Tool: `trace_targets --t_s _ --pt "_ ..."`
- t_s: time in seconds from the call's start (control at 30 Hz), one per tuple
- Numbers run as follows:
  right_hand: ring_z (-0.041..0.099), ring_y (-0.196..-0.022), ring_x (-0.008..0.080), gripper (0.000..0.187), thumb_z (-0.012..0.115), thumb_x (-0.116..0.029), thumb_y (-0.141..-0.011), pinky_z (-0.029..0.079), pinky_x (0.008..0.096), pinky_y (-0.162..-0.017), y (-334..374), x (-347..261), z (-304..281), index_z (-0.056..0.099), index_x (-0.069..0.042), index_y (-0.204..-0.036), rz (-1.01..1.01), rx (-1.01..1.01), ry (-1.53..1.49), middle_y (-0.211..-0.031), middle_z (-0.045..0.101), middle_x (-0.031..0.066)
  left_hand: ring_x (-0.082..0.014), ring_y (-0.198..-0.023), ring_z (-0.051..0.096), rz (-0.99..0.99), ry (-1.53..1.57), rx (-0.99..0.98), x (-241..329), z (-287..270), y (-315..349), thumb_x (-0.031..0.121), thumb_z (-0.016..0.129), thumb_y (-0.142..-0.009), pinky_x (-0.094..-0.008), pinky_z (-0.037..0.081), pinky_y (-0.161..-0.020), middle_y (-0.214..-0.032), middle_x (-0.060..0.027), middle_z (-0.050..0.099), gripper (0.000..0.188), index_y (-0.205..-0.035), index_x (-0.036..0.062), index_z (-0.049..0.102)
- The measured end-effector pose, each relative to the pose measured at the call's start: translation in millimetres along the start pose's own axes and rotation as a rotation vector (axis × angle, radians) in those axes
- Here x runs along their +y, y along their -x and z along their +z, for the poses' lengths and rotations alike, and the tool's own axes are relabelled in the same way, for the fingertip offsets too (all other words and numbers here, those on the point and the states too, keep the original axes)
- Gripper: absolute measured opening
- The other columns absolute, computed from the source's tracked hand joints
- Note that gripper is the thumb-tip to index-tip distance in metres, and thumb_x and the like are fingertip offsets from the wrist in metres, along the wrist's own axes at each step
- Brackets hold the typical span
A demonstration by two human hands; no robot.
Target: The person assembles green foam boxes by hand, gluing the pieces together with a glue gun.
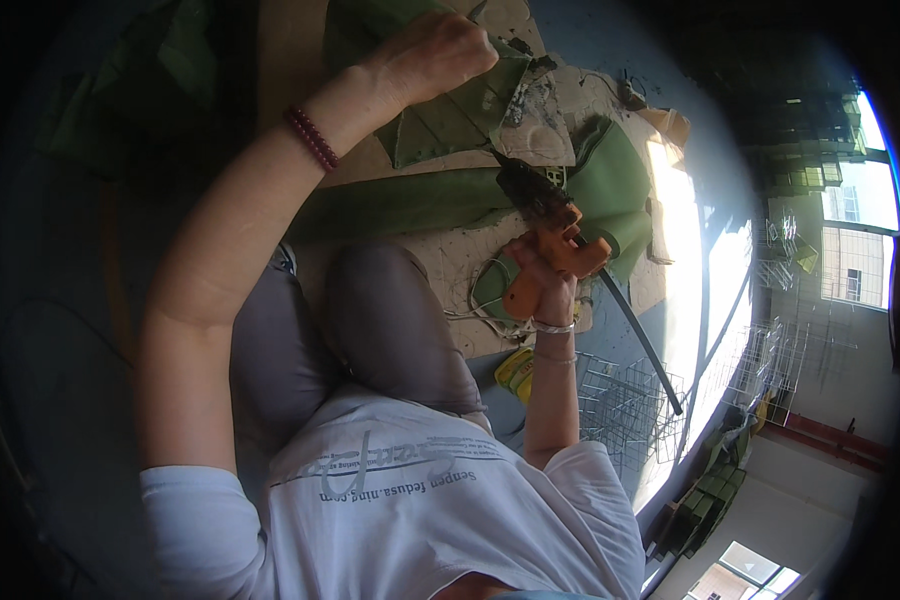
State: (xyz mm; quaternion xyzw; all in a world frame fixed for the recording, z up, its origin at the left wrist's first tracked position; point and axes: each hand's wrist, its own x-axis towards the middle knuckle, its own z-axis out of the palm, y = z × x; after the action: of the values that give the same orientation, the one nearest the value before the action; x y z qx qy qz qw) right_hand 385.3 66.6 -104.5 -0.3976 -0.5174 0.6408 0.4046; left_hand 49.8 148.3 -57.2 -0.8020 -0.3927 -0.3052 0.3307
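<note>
My right hand [541,276] is wrapped round the orange handle of a glue gun [582,257]. Its dark nozzle points up and left over the green material, and a long dark glue stick [645,345] sticks out of its back. At the top, my left hand [448,55] is closed in a fist over a green fabric piece [450,122] with fold lines; its fingertips are hidden, so what it grips does not show. Between my hands lies a worn, dark-smeared patch [538,112]. A long green strip [410,203] runs in front of my knees.
Cardboard [450,262] lies under the work, with a curled green sheet [610,185] at its right. A pale cord [478,312] loops near my right wrist. A yellow packet [515,374] and wire racks [620,410] are on the floor to the right. Dark green material [155,95] is at far left.
</note>
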Motion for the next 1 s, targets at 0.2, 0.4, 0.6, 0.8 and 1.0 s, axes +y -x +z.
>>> trace_targets --t_s 0.2,0.4,0.6,0.8,1.0 --pt "0.059 -0.111 0.0319 0.044 0.060 -0.033 -0.091 0.048 0.0453 -0.097 -2.0 50.4 -62.2 0.052 -0.002 -0.121 -0.079 0.037 -0.631 -0.116 0.061 0.0168 -0.0314 -0.058 0.053 -0.264 0.126 -0.239 -29.5 -42.6 -18.0 0.019 0.063 -0.089 -0.0378 0.047 -0.056 -0.064 -0.0153 0.053 0.020 -0.077 0.0036 0.058" --pt "0.062 -0.108 0.0243 0.043 0.070 -0.030 -0.087 0.053 0.0402 -0.092 2.3 154.1 -130.4 0.054 -0.011 -0.122 0.040 0.387 -1.002 -0.116 0.063 0.0089 -0.0175 -0.052 0.036 -0.513 0.335 -0.349 -74.5 -78.5 -22.0 0.020 0.061 -0.092 -0.0308 0.033 -0.050 -0.062 -0.0154 0.038 0.026 -0.082 -0.0037 0.059" --pt "0.065 -0.101 0.0246 0.041 0.071 -0.029 -0.086 0.055 0.0416 -0.087 15.2 272.9 -172.0 0.054 -0.011 -0.120 0.128 0.625 -1.074 -0.110 0.065 0.0099 -0.0033 -0.060 0.024 -0.754 0.500 -0.511 -103.3 -75.2 -15.8 0.024 0.059 -0.096 -0.0252 0.020 -0.050 -0.064 0.0020 0.028 0.031 -0.088 -0.0063 0.059" --pt "0.065 -0.101 0.0259 0.039 0.069 -0.025 -0.088 0.054 0.0436 -0.087 7.5 334.6 -174.7 0.052 -0.013 -0.121 0.161 0.747 -1.127 -0.112 0.065 0.0108 -0.0038 -0.060 0.028 -0.825 0.253 -0.466 -129.7 -43.6 5.1 0.040 0.054 -0.097 -0.0229 0.027 -0.052 -0.064 0.0024 0.035 0.047 -0.116 -0.0020 0.063" --pt "0.062 -0.108 0.0261 0.041 0.068 -0.025 -0.089 0.051 0.0443 -0.092 -12.8 293.5 -156.6 0.051 -0.011 -0.124 0.035 0.541 -1.212 -0.118 0.063 0.0115 -0.0046 -0.081 0.045 -0.863 0.241 -0.468 -148.7 -35.9 14.7 0.043 0.053 -0.097 -0.0202 0.040 -0.077 -0.084 0.0026 0.060 0.053 -0.120 -0.0046 0.059"
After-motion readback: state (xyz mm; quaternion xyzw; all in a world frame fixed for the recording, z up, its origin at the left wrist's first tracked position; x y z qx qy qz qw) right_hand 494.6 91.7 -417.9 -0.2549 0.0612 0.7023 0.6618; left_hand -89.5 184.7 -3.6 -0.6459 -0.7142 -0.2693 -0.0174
